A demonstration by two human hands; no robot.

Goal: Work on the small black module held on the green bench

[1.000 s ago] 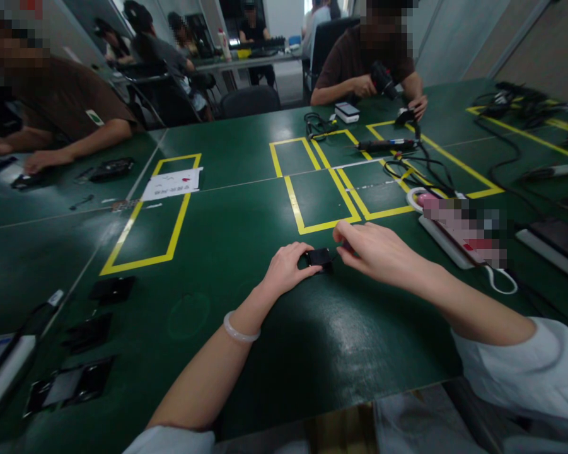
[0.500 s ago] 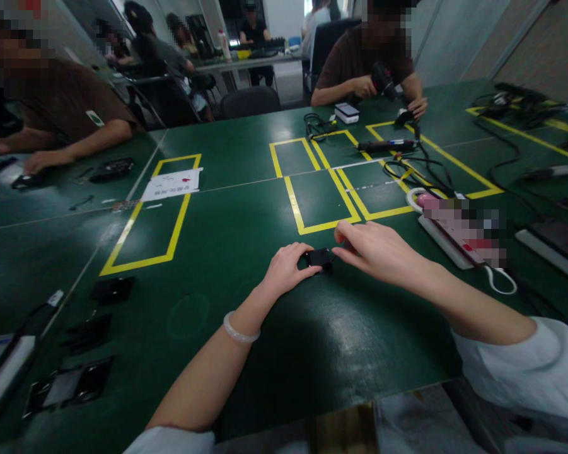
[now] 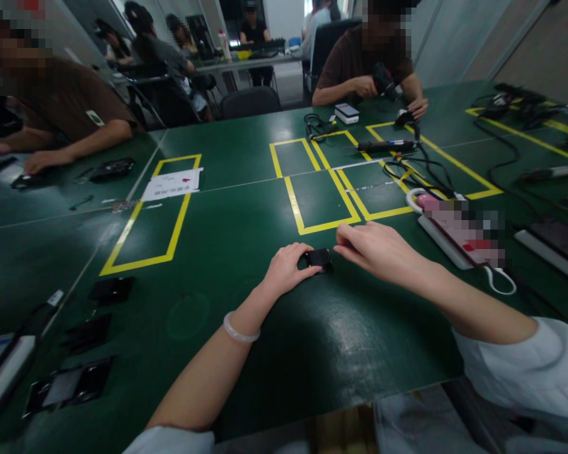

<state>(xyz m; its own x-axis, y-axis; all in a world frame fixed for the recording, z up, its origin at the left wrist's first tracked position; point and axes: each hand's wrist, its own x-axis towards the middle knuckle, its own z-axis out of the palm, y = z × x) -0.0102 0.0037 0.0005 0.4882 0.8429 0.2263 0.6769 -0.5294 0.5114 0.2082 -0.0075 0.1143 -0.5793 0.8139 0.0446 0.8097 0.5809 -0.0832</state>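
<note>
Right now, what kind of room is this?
Probably a workshop for small electronics. People sit around a big green table marked with yellow tape boxes. Cables and a power strip lie on it, and the left hand holds a small black part.

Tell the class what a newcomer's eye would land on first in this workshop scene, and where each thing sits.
The two bare hands meeting mid-table stand out first: the left hand pinches a small black device on the green table, the right hand closing in at its right edge. Behind them, bright yellow tape rectangles mark the surface. Across the table, a person in a brown shirt holds a dark tool.
</note>
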